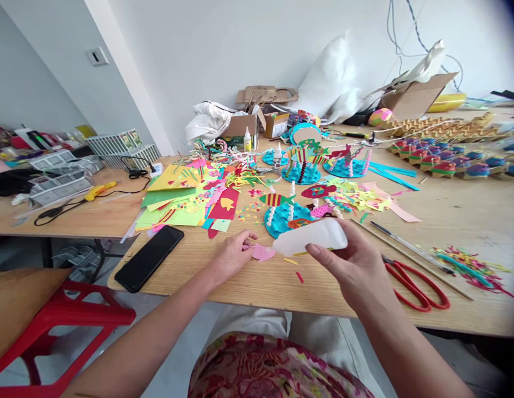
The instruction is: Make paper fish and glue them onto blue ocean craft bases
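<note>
The wooden table (240,290) extends beneath and beyond both sets of fingers. A black smartphone (150,258) lies left of the left fingers; red-handled scissors (423,276) lie right of the right hand (358,265). The right hand is closed around a white squeeze bottle (313,237), thumb on its near side. The bottle lies nearly level, its long axis running leftward from the right fingers, narrow end at the pink paper cut-out (264,253); contact between them cannot be confirmed. A blue base (277,222) stands just beyond the bottle. The left hand (234,253), the nearer, has its fingers curled at the cut-out's left edge; whether they pinch or merely press cannot be determined. A yellow paper strip (290,261) and a red paper scrap (299,277) lie right of the left fingers.
</note>
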{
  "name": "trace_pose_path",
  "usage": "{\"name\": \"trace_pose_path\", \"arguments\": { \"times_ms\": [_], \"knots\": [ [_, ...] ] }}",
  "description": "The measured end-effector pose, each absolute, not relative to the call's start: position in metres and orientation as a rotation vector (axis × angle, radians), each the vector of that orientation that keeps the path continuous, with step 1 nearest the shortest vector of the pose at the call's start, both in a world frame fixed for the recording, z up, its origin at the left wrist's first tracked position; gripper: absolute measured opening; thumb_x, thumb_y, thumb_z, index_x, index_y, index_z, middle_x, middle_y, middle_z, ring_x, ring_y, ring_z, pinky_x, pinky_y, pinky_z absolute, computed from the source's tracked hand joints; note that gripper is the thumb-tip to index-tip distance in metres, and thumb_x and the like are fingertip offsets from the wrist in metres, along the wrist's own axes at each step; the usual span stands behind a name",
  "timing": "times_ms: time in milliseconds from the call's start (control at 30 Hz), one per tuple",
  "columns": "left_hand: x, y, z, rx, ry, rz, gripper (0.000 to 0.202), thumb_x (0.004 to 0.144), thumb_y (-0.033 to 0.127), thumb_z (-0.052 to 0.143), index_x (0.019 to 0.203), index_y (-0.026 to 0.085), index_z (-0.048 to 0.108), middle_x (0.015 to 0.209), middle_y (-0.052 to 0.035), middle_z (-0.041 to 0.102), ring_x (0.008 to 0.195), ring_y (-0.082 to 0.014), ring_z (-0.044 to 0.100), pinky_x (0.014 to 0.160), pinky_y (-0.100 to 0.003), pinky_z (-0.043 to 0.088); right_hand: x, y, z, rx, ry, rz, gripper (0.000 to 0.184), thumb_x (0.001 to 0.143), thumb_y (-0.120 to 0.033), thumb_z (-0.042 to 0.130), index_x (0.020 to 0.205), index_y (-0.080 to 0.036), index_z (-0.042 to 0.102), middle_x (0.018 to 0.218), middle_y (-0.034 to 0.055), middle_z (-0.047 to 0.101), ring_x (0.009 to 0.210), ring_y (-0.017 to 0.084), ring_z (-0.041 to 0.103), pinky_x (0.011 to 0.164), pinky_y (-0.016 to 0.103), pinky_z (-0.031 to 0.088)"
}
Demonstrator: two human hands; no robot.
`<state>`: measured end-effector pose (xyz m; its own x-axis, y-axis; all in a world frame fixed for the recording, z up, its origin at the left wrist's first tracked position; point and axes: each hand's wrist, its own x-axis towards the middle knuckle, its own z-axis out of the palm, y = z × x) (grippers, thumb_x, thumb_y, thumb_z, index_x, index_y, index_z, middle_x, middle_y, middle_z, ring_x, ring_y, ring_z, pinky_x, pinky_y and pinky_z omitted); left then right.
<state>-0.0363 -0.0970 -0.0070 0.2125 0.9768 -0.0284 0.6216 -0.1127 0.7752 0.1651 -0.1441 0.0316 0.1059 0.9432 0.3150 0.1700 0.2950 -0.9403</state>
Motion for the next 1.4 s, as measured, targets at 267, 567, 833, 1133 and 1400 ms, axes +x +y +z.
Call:
{"name": "trace_pose_path", "arguments": {
  "times_ms": [267, 567, 833, 1133, 1400],
  "knots": [
    [-0.036, -0.099, -0.01, 1.856, 1.488, 0.642, 0.027, 0.071, 0.013, 0.048, 0.097, 0.018, 0.056, 0.066, 0.0032, 0.055, 0.063, -0.0109, 0.054, 0.059, -0.02, 0.04, 0.147, -0.138, 0.04, -1.294, -1.807, 0.484, 0.033, 0.069, -0.044, 0.062, 0.09, -0.019, 0.054, 0.074, 0.0015, 0.061, 0.065, 0.017, 0.056, 0.056, 0.025, 0.041],
    [-0.036, -0.097, -0.016, 1.87, 1.506, 0.655, 0.031, 0.07, 0.015, 0.048, 0.1, 0.019, 0.053, 0.066, 0.0035, 0.053, 0.061, -0.0114, 0.054, 0.058, -0.021, 0.04, 0.14, -0.124, 0.044, -1.301, -1.927, 0.377, 0.032, 0.069, -0.045, 0.063, 0.083, -0.018, 0.052, 0.063, -0.0017, 0.056, 0.055, 0.012, 0.049, 0.047, 0.021, 0.034],
    [-0.038, -0.096, -0.019, 1.898, 1.481, 0.647, 0.031, 0.07, 0.016, 0.048, 0.1, 0.021, 0.053, 0.064, 0.0041, 0.052, 0.061, -0.0115, 0.052, 0.055, -0.02, 0.038, 0.137, -0.123, 0.047, -1.309, -1.983, 0.396, 0.033, 0.069, -0.045, 0.062, 0.084, -0.018, 0.051, 0.065, -0.0012, 0.056, 0.057, 0.013, 0.05, 0.048, 0.021, 0.034],
    [-0.036, -0.098, -0.014, 1.903, 1.485, 0.629, 0.026, 0.069, 0.012, 0.047, 0.093, 0.02, 0.055, 0.061, 0.0053, 0.049, 0.057, -0.0103, 0.05, 0.053, -0.02, 0.035, 0.133, -0.122, 0.054, -1.274, -2.029, 0.428, 0.027, 0.07, -0.04, 0.062, 0.077, -0.019, 0.049, 0.064, -0.0015, 0.055, 0.057, 0.014, 0.05, 0.05, 0.021, 0.034],
    [-0.035, -0.098, -0.014, 1.891, 1.524, 0.631, 0.022, 0.068, 0.009, 0.046, 0.085, 0.02, 0.054, 0.061, 0.0056, 0.049, 0.057, -0.0101, 0.05, 0.053, -0.02, 0.034, 0.13, -0.12, 0.058, -1.289, -2.043, 0.458, 0.023, 0.071, -0.036, 0.061, 0.079, -0.019, 0.049, 0.071, 0.0009, 0.059, 0.062, 0.016, 0.052, 0.053, 0.024, 0.035]
  ]
}}
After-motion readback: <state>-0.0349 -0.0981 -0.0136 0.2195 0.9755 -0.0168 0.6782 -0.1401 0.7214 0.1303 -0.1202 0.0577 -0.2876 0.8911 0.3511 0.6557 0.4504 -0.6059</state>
